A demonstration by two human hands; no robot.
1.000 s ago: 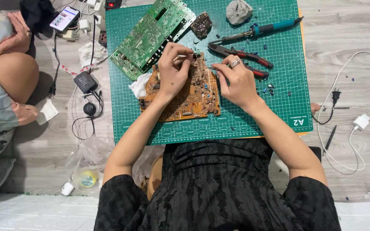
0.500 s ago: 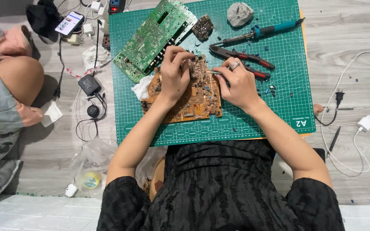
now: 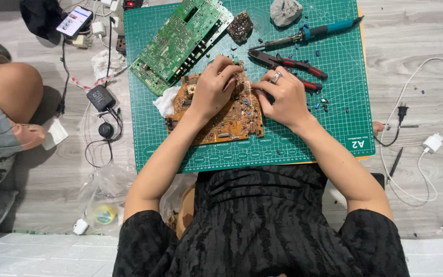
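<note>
An orange-brown circuit board [image 3: 229, 120] lies on a green cutting mat [image 3: 334, 128]. My left hand [image 3: 215, 88] rests on the board's upper middle, fingers curled onto it near its top edge. My right hand [image 3: 281, 96], a ring on one finger, sits at the board's right edge with fingertips pinched on a small part there; what it pinches is too small to make out. Both hands nearly meet over the board's top right corner.
A green circuit board [image 3: 180, 41] lies tilted at the mat's top left. Red-handled pliers [image 3: 293, 65], a blue-handled soldering iron [image 3: 314, 33], a dark lump [image 3: 240, 26] and a grey stone [image 3: 285, 11] sit above. Another person's knee [image 3: 8, 92], a phone [image 3: 74, 20], cables and chargers surround the mat.
Both hands stay on the orange board with only slight finger shifts. The view has drifted a little, and the other person's hand at top left has moved out of sight.
</note>
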